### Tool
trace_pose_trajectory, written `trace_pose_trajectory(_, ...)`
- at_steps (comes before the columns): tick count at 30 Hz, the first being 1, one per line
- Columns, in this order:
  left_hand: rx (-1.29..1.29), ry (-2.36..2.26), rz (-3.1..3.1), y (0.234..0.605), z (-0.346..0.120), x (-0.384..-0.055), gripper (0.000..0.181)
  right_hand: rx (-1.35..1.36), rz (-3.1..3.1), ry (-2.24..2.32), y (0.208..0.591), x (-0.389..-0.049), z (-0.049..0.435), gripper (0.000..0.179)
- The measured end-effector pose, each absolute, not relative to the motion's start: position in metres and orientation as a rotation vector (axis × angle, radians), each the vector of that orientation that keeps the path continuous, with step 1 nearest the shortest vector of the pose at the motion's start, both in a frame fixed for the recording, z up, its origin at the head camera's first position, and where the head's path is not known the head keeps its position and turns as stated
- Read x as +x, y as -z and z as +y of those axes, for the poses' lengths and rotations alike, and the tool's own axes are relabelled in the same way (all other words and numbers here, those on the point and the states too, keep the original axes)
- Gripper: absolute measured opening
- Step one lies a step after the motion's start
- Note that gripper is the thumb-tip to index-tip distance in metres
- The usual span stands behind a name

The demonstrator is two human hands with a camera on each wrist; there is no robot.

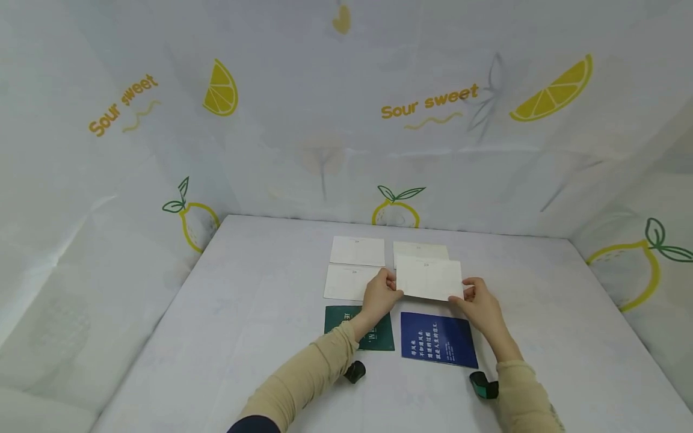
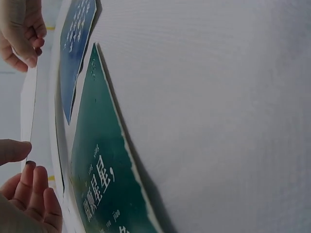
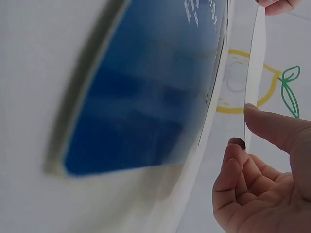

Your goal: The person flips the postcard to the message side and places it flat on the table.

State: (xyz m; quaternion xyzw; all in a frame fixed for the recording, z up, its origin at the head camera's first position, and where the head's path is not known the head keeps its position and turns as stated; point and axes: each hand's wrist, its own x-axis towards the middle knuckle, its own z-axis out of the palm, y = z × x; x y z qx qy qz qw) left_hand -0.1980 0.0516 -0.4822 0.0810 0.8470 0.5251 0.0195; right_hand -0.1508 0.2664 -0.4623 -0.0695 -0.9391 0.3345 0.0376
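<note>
Just beyond the blue card, the left hand and the right hand pinch the near corners of a raised white card, apparently the laying-out step, so the next move likely calls for lowering it flat and releasing evenly.

- White tabletop beneath the left hand and right hand
- Beyond both, pale back wall with yellow lemon and "Sour sweet" lettering
- Right of them, pale side wall
</note>
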Motion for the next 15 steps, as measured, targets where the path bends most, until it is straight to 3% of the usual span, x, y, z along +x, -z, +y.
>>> trace_pose_trajectory(9, 0.419, -1.171, 2.867, 0.4779, 0.0535, -0.2014, 0.018, -0.119, -3.036, -0.928, 0.4586, -0.1552, 0.2717, 0.053)
trace_pose_trajectory(15, 0.432, -1.149, 2.820, 0.4817, 0.0543, -0.1985, 0.015, -0.125, -3.128, -0.928, 0.4578, -0.1538, 0.2726, 0.052)
